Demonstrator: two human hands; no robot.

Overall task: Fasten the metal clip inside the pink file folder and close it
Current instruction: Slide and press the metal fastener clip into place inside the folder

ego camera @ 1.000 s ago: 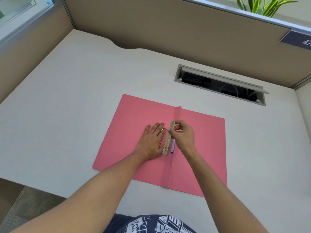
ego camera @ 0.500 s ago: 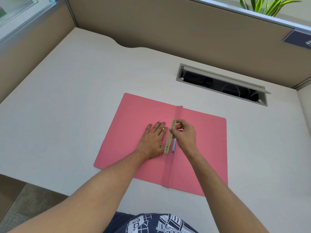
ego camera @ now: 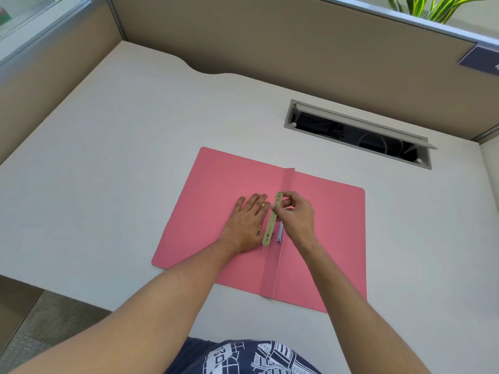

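The pink file folder [ego camera: 216, 190] lies open and flat on the desk, its raised spine fold running toward me. A gold metal clip bar [ego camera: 272, 221] lies along the spine, a little left of the fold. My left hand [ego camera: 247, 224] rests flat with fingers spread on the left leaf, touching the bar's left side. My right hand [ego camera: 295, 215] has its fingers curled and pinched on the upper end of the bar. A small white and blue piece shows beneath that hand near the bar's lower end.
The white desk [ego camera: 121, 157] ends at a front edge close to my body. A grey cable tray opening [ego camera: 359, 136] with cords inside sits behind the folder on the right. Tan partition walls [ego camera: 270, 44] enclose the desk, with a plant [ego camera: 432, 6] above.
Hands and clip bar stay in nearly the same place on the folder; only the camera view shifts slightly. The right fingers keep working at the bar's upper end.
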